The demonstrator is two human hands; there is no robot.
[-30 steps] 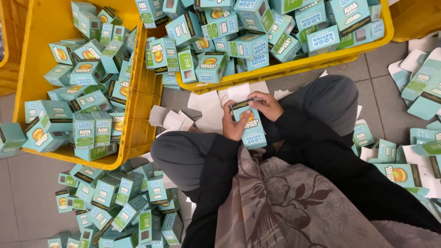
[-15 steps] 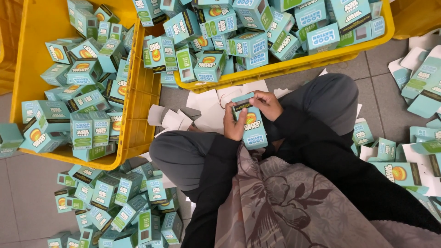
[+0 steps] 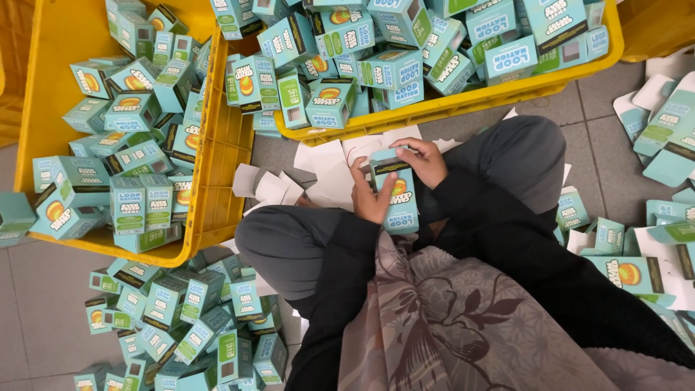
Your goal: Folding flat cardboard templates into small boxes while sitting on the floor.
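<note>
I sit cross-legged on a tiled floor and hold a small teal carton with an orange picture over my lap. My left hand grips its left side, thumb across the front. My right hand pinches the top end, fingers curled over the flap there. Both sleeves are black.
A yellow crate full of the same teal cartons stands at the left, another yellow crate ahead of me. More cartons are heaped on the floor at lower left. Flat unfolded cartons and white card pieces lie around my knees.
The carton has turned slightly in my hands, and my right fingers have shifted over its top flap. My left thumb slid up the front face.
</note>
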